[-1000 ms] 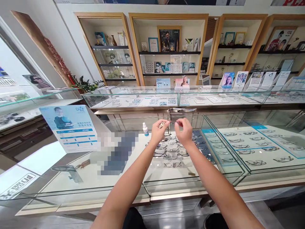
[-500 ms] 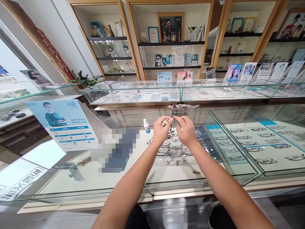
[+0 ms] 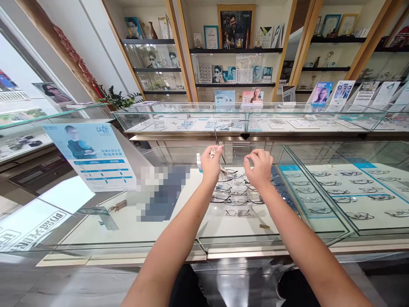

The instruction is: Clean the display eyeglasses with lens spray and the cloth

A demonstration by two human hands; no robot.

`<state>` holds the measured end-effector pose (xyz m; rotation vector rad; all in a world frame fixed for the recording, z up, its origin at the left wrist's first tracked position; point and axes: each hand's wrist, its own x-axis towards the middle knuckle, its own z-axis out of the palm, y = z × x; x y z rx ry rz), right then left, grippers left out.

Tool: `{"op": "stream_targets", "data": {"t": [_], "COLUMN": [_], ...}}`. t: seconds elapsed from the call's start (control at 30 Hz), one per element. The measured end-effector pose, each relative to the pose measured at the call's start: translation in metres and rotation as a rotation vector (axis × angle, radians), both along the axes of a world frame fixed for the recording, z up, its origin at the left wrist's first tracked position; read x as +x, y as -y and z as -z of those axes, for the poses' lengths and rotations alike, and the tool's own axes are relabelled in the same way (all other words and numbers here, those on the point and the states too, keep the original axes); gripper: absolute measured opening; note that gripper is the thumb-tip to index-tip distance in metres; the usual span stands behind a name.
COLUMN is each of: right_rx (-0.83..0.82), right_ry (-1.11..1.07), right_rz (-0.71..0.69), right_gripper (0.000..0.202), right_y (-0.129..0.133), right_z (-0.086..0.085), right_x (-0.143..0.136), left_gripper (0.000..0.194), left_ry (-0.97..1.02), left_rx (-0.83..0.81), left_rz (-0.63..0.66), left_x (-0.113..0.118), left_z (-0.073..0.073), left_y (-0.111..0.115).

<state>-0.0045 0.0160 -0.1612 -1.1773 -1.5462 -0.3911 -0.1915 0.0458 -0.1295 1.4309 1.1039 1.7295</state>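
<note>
A pair of eyeglasses (image 3: 216, 137) rises above my left hand (image 3: 211, 164), whose fingers are closed on a thin dark part of it. The lenses seem to reach to the right, faint against the far counter. Something small and beige, perhaps a cloth, also shows in that hand. To the right and apart from it, my right hand (image 3: 258, 167) has thumb and forefinger pinched together, the other fingers curled. What the pinch holds, if anything, is too fine to make out. Below both hands, rows of eyeglasses (image 3: 238, 213) lie in the glass display case (image 3: 204, 238).
A small white bottle (image 3: 199, 163) stands just left of my left hand. Further left are a blue and white sign (image 3: 92, 157) and a brown tag (image 3: 119, 205). More eyeglasses (image 3: 359, 216) fill the case at right. Another glass counter (image 3: 191, 115) runs across behind.
My hands were together at the eyeglasses and have come apart, the right one moving right. The eyeglasses stay with my left hand, which is further left. The view has shifted slightly.
</note>
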Motion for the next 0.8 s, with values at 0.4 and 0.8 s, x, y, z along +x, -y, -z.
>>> {"op": "stream_targets", "data": {"t": [0.4, 0.8], "right_rx": [-0.114, -0.193], "right_ry": [-0.043, -0.264], "right_rz": [-0.347, -0.536], "right_gripper": [0.041, 0.034], "right_y": [0.010, 0.005], "right_z": [-0.005, -0.002], "right_x": [-0.013, -0.016], "left_gripper": [0.039, 0.024], "left_ry": [-0.139, -0.121], "left_rx": [0.137, 0.035], "left_rz": [0.192, 0.384], "left_x": [0.012, 0.012], "left_z": [-0.007, -0.009], "left_y": [0.015, 0.017]}}
